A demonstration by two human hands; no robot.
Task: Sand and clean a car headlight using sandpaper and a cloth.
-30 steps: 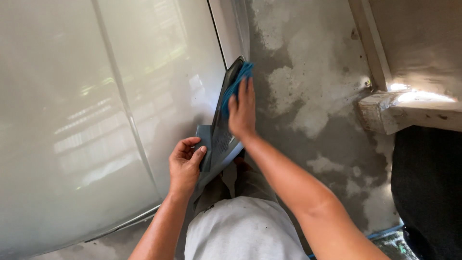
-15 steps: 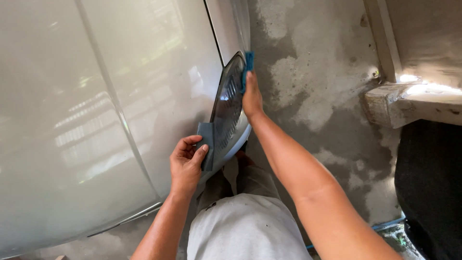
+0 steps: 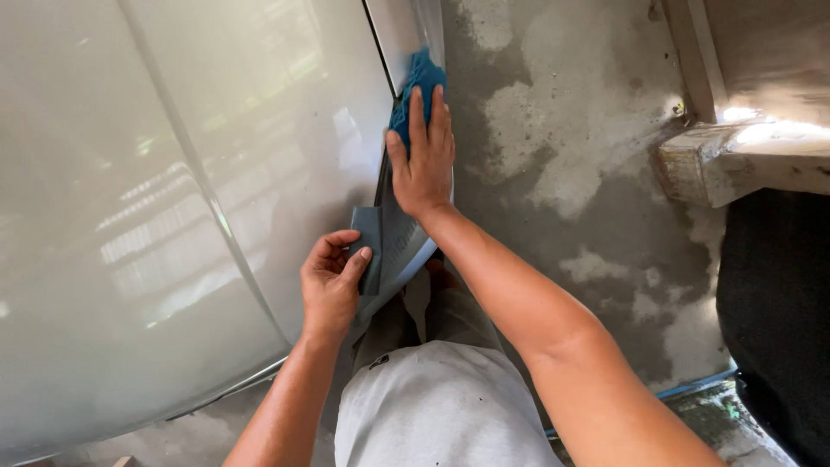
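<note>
Head view is showing a glossy pale silver car body panel (image 3: 173, 199) filling the whole left half of the frame, its curved surface reflecting light, with a thin seam line running down near its right edge. To the right, a mottled grey concrete floor (image 3: 588, 156) is spreading out, and a weathered pale stone step (image 3: 735, 160) is sitting at the upper right, above a black mat (image 3: 778, 311) at the right edge.

Between panel and floor, at centre frame, a dark grey flat car floor mat with a pale blue edge (image 3: 393, 238) is leaning on edge against the panel, seemingly so one face stays open for wiping. The left hand (image 3: 333, 285) is pinching the mat's lower corner between thumb and fingers, apparently steadying it upright. The right hand (image 3: 424, 160) is lying flat with fingers spread, pressing a crumpled blue cleaning cloth (image 3: 419, 82) against the mat's upper end at top centre; the open palm is probably spreading pressure over the cloth. Pale grey shorts (image 3: 432, 406) are showing at bottom centre.
</note>
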